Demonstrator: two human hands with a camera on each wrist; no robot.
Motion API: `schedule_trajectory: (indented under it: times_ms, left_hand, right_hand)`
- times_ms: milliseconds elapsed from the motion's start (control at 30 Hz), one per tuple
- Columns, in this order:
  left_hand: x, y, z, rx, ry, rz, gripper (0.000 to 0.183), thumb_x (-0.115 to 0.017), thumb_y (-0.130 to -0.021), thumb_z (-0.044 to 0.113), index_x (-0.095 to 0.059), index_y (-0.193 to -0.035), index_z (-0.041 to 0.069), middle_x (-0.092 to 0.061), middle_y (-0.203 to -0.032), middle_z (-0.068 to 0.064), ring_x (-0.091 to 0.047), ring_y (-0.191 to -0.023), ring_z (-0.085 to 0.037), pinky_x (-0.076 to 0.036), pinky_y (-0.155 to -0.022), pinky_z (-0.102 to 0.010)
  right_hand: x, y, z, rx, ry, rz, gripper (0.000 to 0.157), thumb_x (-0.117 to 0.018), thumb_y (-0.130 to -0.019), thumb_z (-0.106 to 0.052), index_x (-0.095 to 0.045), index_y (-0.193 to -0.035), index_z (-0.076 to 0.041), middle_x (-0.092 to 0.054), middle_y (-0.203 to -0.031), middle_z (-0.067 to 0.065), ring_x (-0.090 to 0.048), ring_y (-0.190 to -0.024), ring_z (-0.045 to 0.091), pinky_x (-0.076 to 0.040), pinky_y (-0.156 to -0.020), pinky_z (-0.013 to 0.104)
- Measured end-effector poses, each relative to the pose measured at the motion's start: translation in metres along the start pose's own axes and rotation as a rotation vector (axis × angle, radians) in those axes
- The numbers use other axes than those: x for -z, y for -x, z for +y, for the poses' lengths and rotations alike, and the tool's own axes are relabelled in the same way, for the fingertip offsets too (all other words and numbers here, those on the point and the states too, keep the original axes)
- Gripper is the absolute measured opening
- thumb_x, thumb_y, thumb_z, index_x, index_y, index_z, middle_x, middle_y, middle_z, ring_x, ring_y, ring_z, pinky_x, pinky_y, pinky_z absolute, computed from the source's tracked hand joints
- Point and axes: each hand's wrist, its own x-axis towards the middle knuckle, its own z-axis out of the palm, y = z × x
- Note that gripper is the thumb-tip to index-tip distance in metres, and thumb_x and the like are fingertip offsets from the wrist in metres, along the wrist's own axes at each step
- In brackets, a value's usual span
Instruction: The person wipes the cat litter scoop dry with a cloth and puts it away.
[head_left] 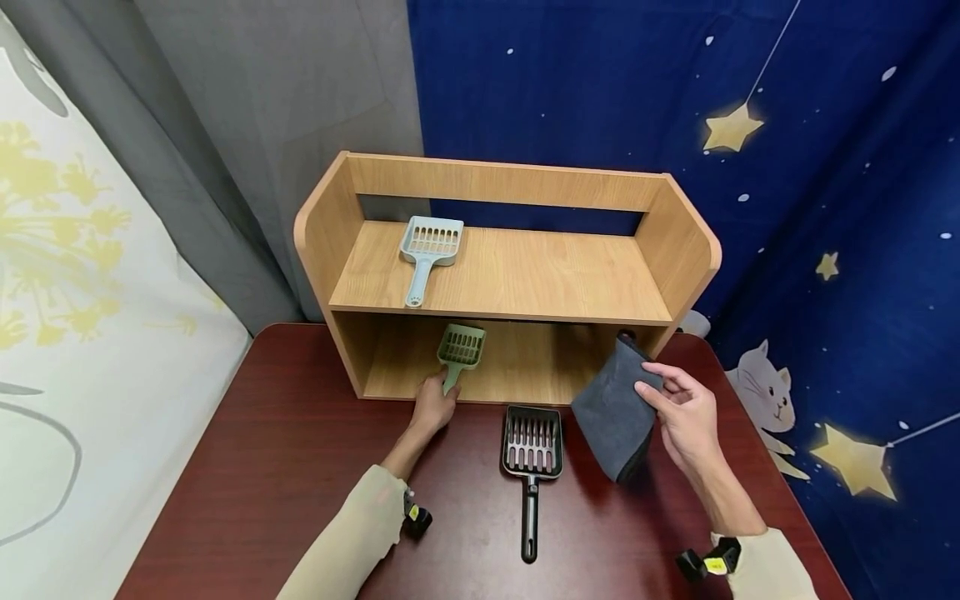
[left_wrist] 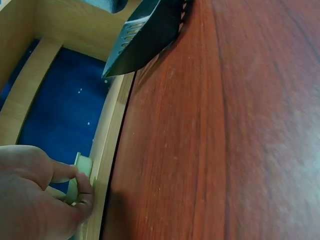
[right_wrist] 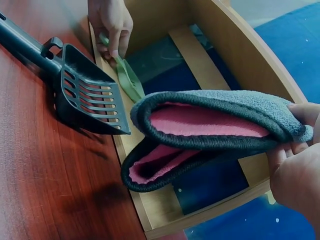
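Note:
My left hand (head_left: 437, 406) pinches the handle of a green litter scoop (head_left: 462, 345), whose slotted head lies inside the lower shelf compartment. In the left wrist view, thumb and finger meet on the green scoop (left_wrist: 82, 165). My right hand (head_left: 688, 415) holds a folded grey cloth (head_left: 617, 408) by its edge, just in front of the shelf's right end. Black edging and a pink inner side of the cloth (right_wrist: 210, 122) show in the right wrist view. Between the hands, a black litter scoop (head_left: 531, 483) lies on the table, its handle toward me.
A two-tier wooden shelf (head_left: 517, 275) stands at the back of the dark red table (head_left: 300, 492). On its upper board lies a light blue litter scoop (head_left: 429, 250). Grey and blue curtains (head_left: 570, 83) hang behind.

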Motion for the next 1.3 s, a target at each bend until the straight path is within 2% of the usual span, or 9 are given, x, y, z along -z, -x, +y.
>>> schedule_trajectory:
  times_ms: [100,267,400,533,633,733,867,1133,1300]
  left_hand:
    - [-0.009,-0.006,-0.010,-0.025,0.013,0.042,0.020,-0.070,-0.096,0.007,-0.068,-0.112,-0.006,-0.057,-0.076,-0.012,-0.054,-0.073,-0.029,-0.046,-0.069,-0.051]
    - [-0.015,-0.011,-0.017,-0.055,0.009,0.062,0.023,-0.070,-0.097,0.011,-0.068,-0.114,-0.004,-0.048,-0.071,-0.003,-0.048,-0.069,-0.024,-0.043,-0.067,-0.047]
    - [-0.008,-0.009,-0.003,-0.037,-0.005,0.023,0.044,-0.071,-0.097,0.009,-0.063,-0.137,-0.010,-0.072,-0.097,-0.021,-0.065,-0.086,-0.035,-0.050,-0.080,-0.054]
    - [-0.004,-0.010,0.007,0.004,-0.037,-0.009,0.047,-0.072,-0.098,0.008,-0.062,-0.141,-0.009,-0.071,-0.125,-0.030,-0.067,-0.113,-0.046,-0.050,-0.097,-0.060]
    - [-0.008,-0.013,0.004,-0.012,-0.060,0.028,0.039,-0.073,-0.095,0.007,-0.069,-0.132,-0.006,-0.075,-0.110,-0.026,-0.070,-0.095,-0.040,-0.053,-0.085,-0.056]
    - [-0.017,-0.017,-0.005,-0.058,-0.060,0.098,0.027,-0.074,-0.091,0.007,-0.074,-0.117,-0.002,-0.070,-0.083,-0.016,-0.058,-0.070,-0.029,-0.047,-0.067,-0.050]
    - [-0.028,-0.020,-0.010,-0.088,-0.051,0.142,0.014,-0.075,-0.091,0.010,-0.073,-0.103,0.002,-0.063,-0.074,-0.010,-0.052,-0.062,-0.025,-0.041,-0.059,-0.045]
    - [-0.027,-0.013,0.016,-0.022,-0.079,0.076,0.032,-0.076,-0.097,0.014,-0.072,-0.123,-0.003,-0.074,-0.098,-0.023,-0.069,-0.080,-0.040,-0.052,-0.069,-0.056]
    - [-0.027,-0.009,0.018,-0.084,-0.108,0.103,0.047,-0.079,-0.094,0.015,-0.067,-0.133,-0.007,-0.071,-0.123,-0.029,-0.070,-0.102,-0.051,-0.055,-0.083,-0.062]
  right_hand:
    - [0.001,0.002,0.001,-0.009,0.005,0.002,0.035,-0.070,-0.089,0.021,-0.067,-0.123,0.016,-0.074,-0.087,0.005,-0.066,-0.068,0.010,-0.056,-0.062,0.021]
    - [0.003,0.003,0.002,-0.025,0.032,0.016,0.035,-0.071,-0.090,0.020,-0.067,-0.124,0.015,-0.072,-0.084,0.004,-0.063,-0.067,0.009,-0.055,-0.061,0.019]
    - [0.003,0.003,0.003,-0.034,0.035,0.015,0.034,-0.071,-0.090,0.019,-0.067,-0.124,0.015,-0.074,-0.087,0.004,-0.067,-0.070,0.010,-0.057,-0.063,0.021]
    - [0.001,0.003,0.006,-0.038,0.027,0.003,0.033,-0.070,-0.090,0.020,-0.067,-0.124,0.015,-0.076,-0.091,0.006,-0.072,-0.076,0.013,-0.060,-0.068,0.024]
    - [0.000,0.003,0.008,-0.042,0.037,0.004,0.033,-0.071,-0.091,0.019,-0.068,-0.123,0.015,-0.076,-0.090,0.006,-0.071,-0.076,0.013,-0.060,-0.069,0.023]
    - [-0.001,0.003,0.010,-0.048,0.047,-0.001,0.033,-0.071,-0.091,0.018,-0.067,-0.123,0.015,-0.076,-0.090,0.006,-0.070,-0.076,0.013,-0.060,-0.069,0.023]
    - [-0.003,0.004,0.012,-0.051,0.047,-0.005,0.032,-0.071,-0.091,0.017,-0.067,-0.123,0.016,-0.075,-0.088,0.006,-0.069,-0.074,0.012,-0.059,-0.068,0.023]
    - [-0.005,0.005,0.015,-0.034,0.032,-0.018,0.034,-0.071,-0.090,0.020,-0.065,-0.123,0.018,-0.076,-0.088,0.007,-0.070,-0.076,0.012,-0.060,-0.069,0.024]
    - [-0.005,0.006,0.014,-0.030,0.034,-0.021,0.034,-0.070,-0.090,0.020,-0.065,-0.124,0.019,-0.075,-0.088,0.007,-0.070,-0.076,0.012,-0.060,-0.069,0.024]
